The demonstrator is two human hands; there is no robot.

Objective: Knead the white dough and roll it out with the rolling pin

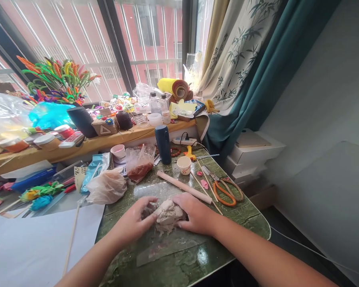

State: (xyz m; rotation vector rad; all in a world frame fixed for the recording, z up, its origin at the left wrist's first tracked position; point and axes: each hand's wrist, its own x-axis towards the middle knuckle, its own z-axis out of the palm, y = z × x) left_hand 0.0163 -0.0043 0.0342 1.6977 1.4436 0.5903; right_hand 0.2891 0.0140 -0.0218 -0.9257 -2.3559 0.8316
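Note:
A crumbly, pale grey lump of clay (168,215) lies on a thin clear sheet (151,256) on the green marbled table. From the left, my left hand (136,217) curves about the lump, with its thumb against the near side and part of its fingers hidden behind. My right hand (195,213) grips the lump's right side, fingers over the top and thumb low down. Just beyond the hands a wooden rolling pin (183,186) lies slantwise. Scissors with orange handles (225,193) rest to the right, beside several thin wooden sticks (203,184).
A paper cup (184,165), a dark blue bottle (163,145) and a yellow glue gun (191,153) stand or lie behind. Bags of reddish (140,167) and pale material (106,186) sit left of the rolling pin. White paper (42,247) covers the left side. Craft supplies crowd the windowsill (128,135).

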